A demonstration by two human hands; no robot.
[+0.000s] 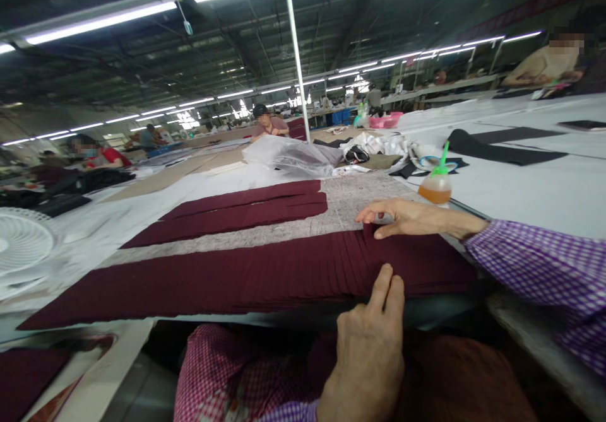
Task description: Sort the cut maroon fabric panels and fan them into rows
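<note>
A long stack of dark maroon fabric strips point(237, 277) lies fanned along the near edge of the cutting table. My left hand point(369, 346) reaches up from below, its fingers stretched flat on the stack's near edge. From the right, in a purple checked sleeve, comes my right hand point(411, 217). Its fingers are extended and its thumb touches the stack's far edge. Neither hand grips anything. Further back, more maroon strips point(246, 207) lie on grey patterned paper point(341, 204).
A small bottle point(435, 185) of amber liquid with a green nozzle stands just behind my right hand. A white fan point(19, 245) sits at the left. A clear plastic bag point(288, 154), black fabric pieces point(502, 147) and a pink basin point(386, 119) lie further back. Other people work at distant tables.
</note>
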